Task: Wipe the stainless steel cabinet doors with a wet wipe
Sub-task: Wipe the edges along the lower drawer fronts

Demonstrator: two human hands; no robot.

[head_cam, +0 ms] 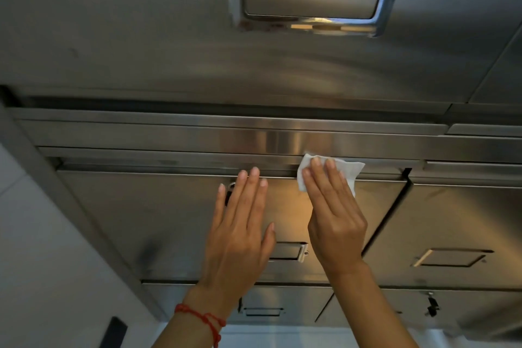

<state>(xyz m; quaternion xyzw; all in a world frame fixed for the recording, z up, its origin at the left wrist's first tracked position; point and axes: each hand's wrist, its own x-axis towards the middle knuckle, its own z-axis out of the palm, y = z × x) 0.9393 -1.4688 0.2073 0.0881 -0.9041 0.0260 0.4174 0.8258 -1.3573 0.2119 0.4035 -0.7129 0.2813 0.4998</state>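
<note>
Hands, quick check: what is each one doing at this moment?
Left hand: open, straight fingers flat on the stainless steel cabinet door, holding nothing.
Right hand: open, straight fingers pressing the white wet wipe against the door's top edge.

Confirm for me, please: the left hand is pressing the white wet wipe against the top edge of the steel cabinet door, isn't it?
Not quite: the head view shows the right hand pressing the white wet wipe against the top edge of the steel cabinet door. The left hand lies flat on the door without a wipe.

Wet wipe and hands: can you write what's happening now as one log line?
step: wiping door top | right hand: flat, presses wet wipe on cabinet door | left hand: flat on door, no wipe
</note>
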